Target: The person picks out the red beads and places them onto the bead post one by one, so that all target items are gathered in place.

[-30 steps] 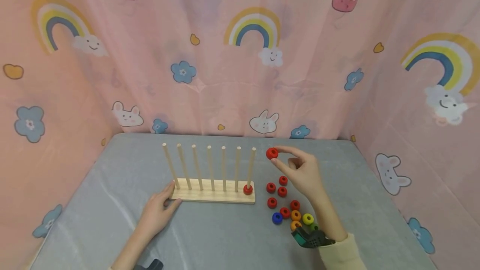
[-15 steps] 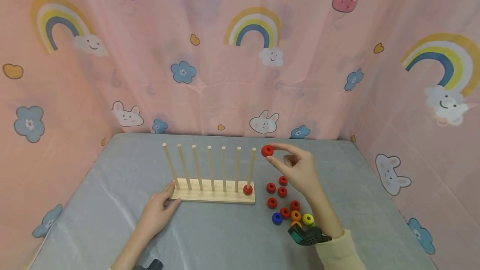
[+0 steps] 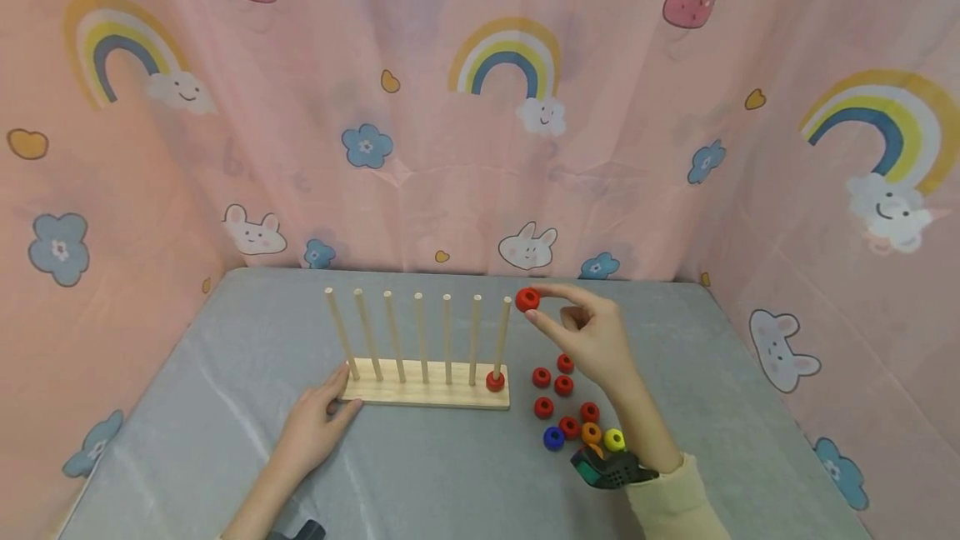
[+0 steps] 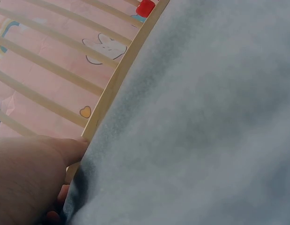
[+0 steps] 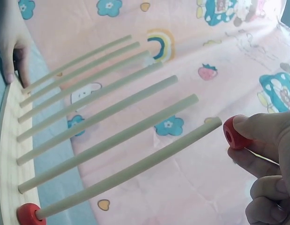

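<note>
A wooden peg board [image 3: 420, 395] with several upright pegs stands mid-table. My left hand [image 3: 313, 423] grips the left end of its base, thumb at the front edge. Between thumb and index finger, my right hand [image 3: 596, 338] pinches a red bead [image 3: 522, 298]. That bead is beside the top of the rightmost peg [image 3: 502, 336], just off its right side. In the right wrist view, the held bead [image 5: 240, 136] has its hole turned toward the peg's tip, with a small gap between them. Another red bead [image 3: 495, 382] sits at the foot of this same peg.
Several loose red beads [image 3: 543, 407] lie right of the board, below my right hand. Near them are a blue bead [image 3: 553, 438], orange beads [image 3: 591, 433] and a yellow bead [image 3: 614, 440]. A pink patterned curtain [image 3: 480, 182] hangs behind the grey-covered table [image 3: 420, 473].
My right hand has moved a little left and slightly up, bringing the pinched red bead closer to the rightmost peg's top. My left hand stays on the board.
</note>
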